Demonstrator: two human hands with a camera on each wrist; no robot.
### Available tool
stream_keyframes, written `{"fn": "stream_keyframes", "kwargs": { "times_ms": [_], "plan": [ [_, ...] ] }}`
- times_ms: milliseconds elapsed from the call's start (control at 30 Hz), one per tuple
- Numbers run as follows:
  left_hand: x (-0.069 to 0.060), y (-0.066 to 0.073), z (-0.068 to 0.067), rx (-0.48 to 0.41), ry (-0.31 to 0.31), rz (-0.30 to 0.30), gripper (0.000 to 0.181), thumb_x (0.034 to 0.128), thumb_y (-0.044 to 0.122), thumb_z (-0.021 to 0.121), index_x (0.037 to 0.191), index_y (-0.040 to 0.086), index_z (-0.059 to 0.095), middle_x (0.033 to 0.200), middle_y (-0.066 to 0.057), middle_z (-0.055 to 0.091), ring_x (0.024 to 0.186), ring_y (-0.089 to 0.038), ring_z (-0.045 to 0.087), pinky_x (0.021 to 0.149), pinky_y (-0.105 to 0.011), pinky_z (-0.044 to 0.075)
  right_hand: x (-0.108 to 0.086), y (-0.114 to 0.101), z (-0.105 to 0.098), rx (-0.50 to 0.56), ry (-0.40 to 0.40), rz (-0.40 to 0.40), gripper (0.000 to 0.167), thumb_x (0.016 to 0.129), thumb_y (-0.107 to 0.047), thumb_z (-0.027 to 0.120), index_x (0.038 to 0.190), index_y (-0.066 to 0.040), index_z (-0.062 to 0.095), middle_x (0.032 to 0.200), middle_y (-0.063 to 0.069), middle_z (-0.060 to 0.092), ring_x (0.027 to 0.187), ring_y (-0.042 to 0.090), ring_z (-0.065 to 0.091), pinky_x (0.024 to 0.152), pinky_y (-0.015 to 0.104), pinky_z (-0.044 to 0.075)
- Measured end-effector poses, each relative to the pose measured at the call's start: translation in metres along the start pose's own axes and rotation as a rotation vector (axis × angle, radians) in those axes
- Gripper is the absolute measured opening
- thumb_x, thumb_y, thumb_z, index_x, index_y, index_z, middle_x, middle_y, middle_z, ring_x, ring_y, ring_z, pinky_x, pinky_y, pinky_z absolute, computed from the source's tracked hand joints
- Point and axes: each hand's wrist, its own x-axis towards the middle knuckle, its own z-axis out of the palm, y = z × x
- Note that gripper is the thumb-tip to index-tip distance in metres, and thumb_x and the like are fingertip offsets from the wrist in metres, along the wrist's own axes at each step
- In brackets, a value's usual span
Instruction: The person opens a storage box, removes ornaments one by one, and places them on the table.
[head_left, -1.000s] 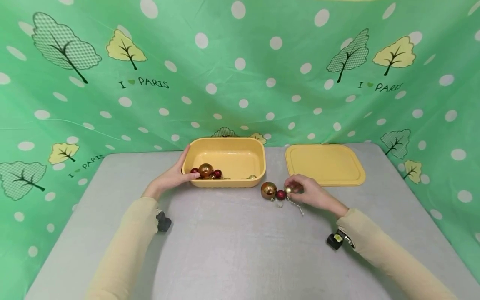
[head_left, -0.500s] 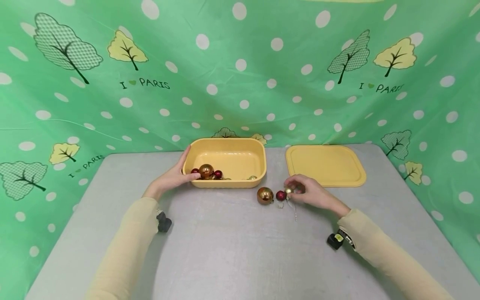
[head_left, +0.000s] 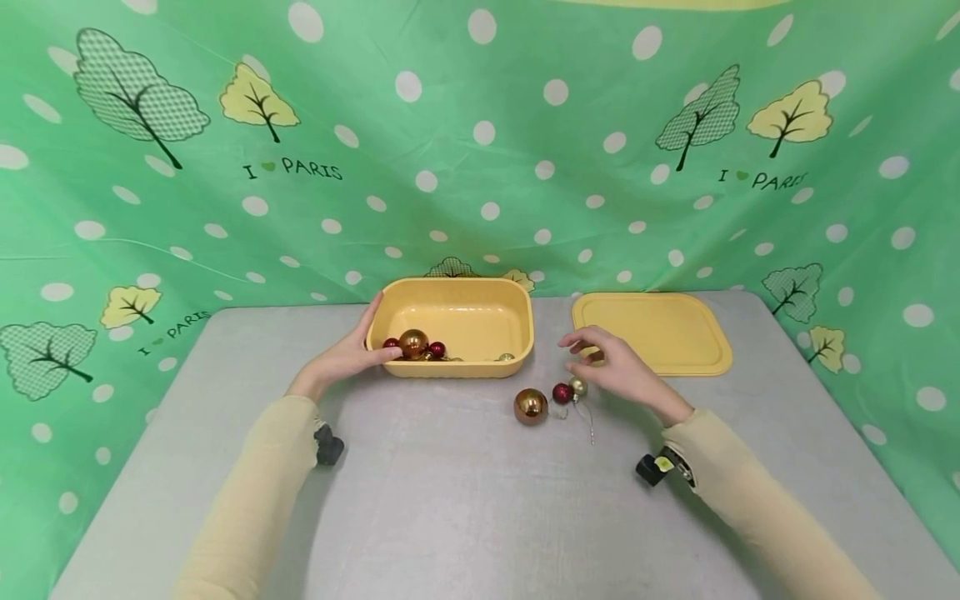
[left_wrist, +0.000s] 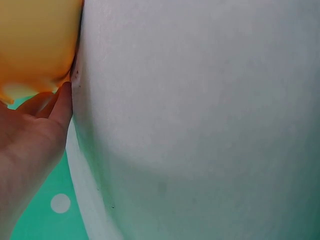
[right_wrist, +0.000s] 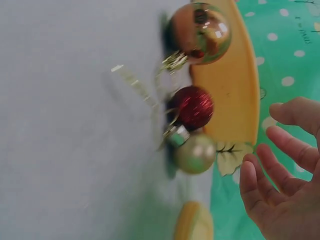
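My left hand [head_left: 341, 360] holds the left end of the yellow box [head_left: 450, 369], thumb over the near rim; the left wrist view shows its fingers against the box's side [left_wrist: 40, 45]. Inside lie a copper ball [head_left: 413, 343], small red balls and a gold one [head_left: 506, 357]. My right hand [head_left: 618, 371] hovers with parted fingers, holding nothing, just above and right of a gold ball [head_left: 577, 387], which touches a red ball [head_left: 562, 393]. A larger copper ball [head_left: 531, 407] sits left of them. In the right wrist view the hand [right_wrist: 282, 175] is apart from the balls.
The yellow lid [head_left: 675, 333] lies flat at the back right, partly behind my right hand. A green patterned cloth [head_left: 480, 167] hangs behind the grey table [head_left: 450, 500]. A ribbon loop [right_wrist: 137, 87] trails from the balls in the right wrist view.
My right hand has let go of the gold ball and moved up and away from it. The large copper ball has rolled toward the near side. My left hand stays on the box.
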Motion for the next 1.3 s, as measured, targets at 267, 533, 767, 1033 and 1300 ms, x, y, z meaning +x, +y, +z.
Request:
{"fn": "stream_keyframes", "kwargs": {
  "times_ms": [267,533,767,1033,1300],
  "plan": [
    [0.005,-0.011,-0.002,0.015,0.011,0.0,0.105,0.09,0.025,0.068,0.153,0.03,-0.016,0.158,-0.011,-0.019,0.143,-0.04,-0.009,0.111,-0.061,0.0,0.021,-0.02,0.006,0.03,-0.003,-0.055,0.031,0.087,-0.001,0.068,0.116,0.004,0.061,0.115,0.02,0.06,0.104,0.04,0.057,0.088,0.047,0.05],
    [0.002,-0.007,0.0,0.011,0.009,0.013,0.106,0.0899,0.025,0.068,0.153,0.034,-0.016,0.158,-0.011,-0.019,0.143,-0.04,-0.007,0.111,-0.06,0.002,0.042,-0.034,0.017,0.067,-0.04,-0.093,0.028,0.088,0.001,0.065,0.114,0.008,0.061,0.114,0.024,0.06,0.102,0.038,0.058,0.087,0.046,0.05],
    [0.002,-0.006,0.001,0.005,0.007,0.031,0.107,0.0886,0.024,0.07,0.153,0.032,-0.016,0.158,-0.014,-0.018,0.142,-0.043,-0.004,0.111,-0.06,0.003,0.065,-0.042,0.029,0.075,-0.116,-0.142,0.028,0.087,0.001,0.066,0.113,0.009,0.061,0.112,0.025,0.059,0.1,0.035,0.059,0.088,0.044,0.05],
    [-0.003,0.009,0.002,-0.016,-0.006,0.009,0.108,0.0882,0.021,0.07,0.154,0.023,-0.015,0.157,-0.02,-0.018,0.141,-0.046,-0.005,0.111,-0.061,0.002,0.09,-0.053,0.051,0.104,-0.231,-0.121,0.028,0.087,0.001,0.063,0.113,0.012,0.059,0.115,0.027,0.058,0.105,0.034,0.059,0.088,0.039,0.051],
    [-0.002,0.006,0.002,-0.02,0.0,0.003,0.107,0.0886,0.022,0.069,0.154,0.026,-0.015,0.157,-0.018,-0.018,0.141,-0.045,-0.006,0.111,-0.061,0.002,0.111,-0.061,0.079,0.065,-0.293,-0.121,0.028,0.089,-0.001,0.064,0.114,0.009,0.061,0.114,0.022,0.062,0.103,0.029,0.061,0.086,0.027,0.052]
  ]
}}
